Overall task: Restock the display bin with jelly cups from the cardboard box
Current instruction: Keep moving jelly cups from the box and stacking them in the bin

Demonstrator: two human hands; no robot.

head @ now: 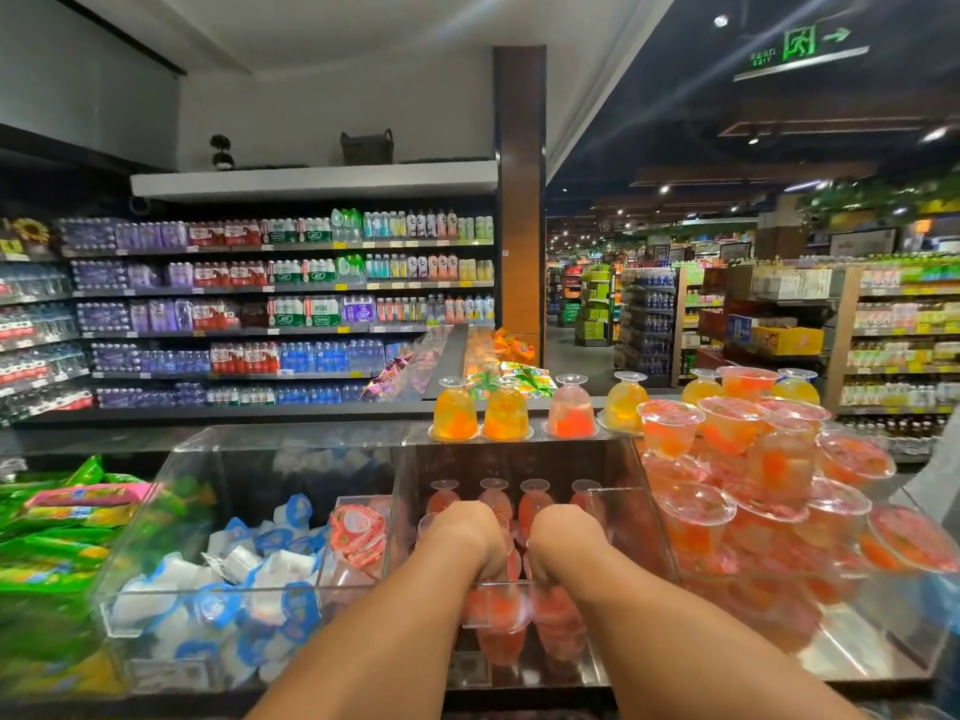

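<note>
This is a supermarket. Long shelves (280,304) carry rows of bottled drinks with price tags along their edges, more stocked aisles (779,304) run off to the right under a green exit sign (800,44), and clear display bins (519,459) in front hold jelly cups (727,428) and wrapped sweets (260,563).

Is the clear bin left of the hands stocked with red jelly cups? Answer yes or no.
No, the left bin holds blue-and-white packets; the red jelly cups sit in the middle bin.
</note>
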